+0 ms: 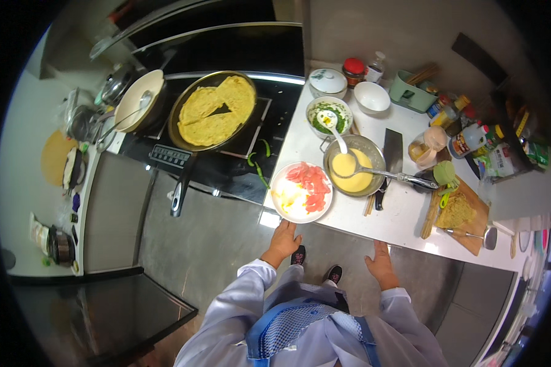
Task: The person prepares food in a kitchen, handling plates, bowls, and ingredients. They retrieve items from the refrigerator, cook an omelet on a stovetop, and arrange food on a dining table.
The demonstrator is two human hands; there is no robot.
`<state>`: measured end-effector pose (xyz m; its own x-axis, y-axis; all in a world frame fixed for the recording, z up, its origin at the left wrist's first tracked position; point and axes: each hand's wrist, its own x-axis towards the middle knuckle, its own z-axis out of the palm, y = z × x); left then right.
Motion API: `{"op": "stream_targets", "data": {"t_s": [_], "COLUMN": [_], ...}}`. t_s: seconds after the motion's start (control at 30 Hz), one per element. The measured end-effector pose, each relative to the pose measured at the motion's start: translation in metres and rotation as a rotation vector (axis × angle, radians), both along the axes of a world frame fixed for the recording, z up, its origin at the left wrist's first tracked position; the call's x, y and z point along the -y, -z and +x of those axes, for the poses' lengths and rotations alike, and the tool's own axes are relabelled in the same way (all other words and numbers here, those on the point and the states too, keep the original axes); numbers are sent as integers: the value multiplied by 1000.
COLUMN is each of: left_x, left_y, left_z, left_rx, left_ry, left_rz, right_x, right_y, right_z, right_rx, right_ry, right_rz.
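Note:
My left hand is at the counter's front edge, its fingertips by the rim of a white plate of pink meat slices and a white-and-yellow, egg-like food. Farther right, my right hand rests its fingers at the same edge and holds nothing. Beyond the plate stands a metal pot of pale yellow batter, with a ladle lying across it. A white spoon reaches from a bowl of chopped greens to the pot. A yellow flatbread in pieces lies in a frying pan.
Green chilies lie on the black stovetop. A cleaver and chopsticks are right of the pot. A wooden board bears more flatbread. Bottles line the right back. A cream wok stands left.

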<state>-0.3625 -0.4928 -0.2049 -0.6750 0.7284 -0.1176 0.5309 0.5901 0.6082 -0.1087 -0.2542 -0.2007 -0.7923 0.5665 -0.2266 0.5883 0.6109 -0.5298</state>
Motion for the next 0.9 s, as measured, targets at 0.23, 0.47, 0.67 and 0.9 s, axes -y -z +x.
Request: {"op": "stream_targets", "data": {"t_s": [0.23,0.47,0.67,0.9], "left_x": [-24,-39,-61,-64], "left_y": [8,26,42,61], "left_z": [3,40,64,98], "left_rx": [-232,-279,-266,-169], "left_ry": [184,180,204,241], "left_rz": [-145,-155,-204,-327], "right_x": [6,-4,-19,-1], "right_y": [13,-6,0,12], "right_z": [-2,24,47,99], "right_rx": [-7,-22,12,13], "right_ry": [17,61,53,42], "right_rz": [162,167,68,-145]}}
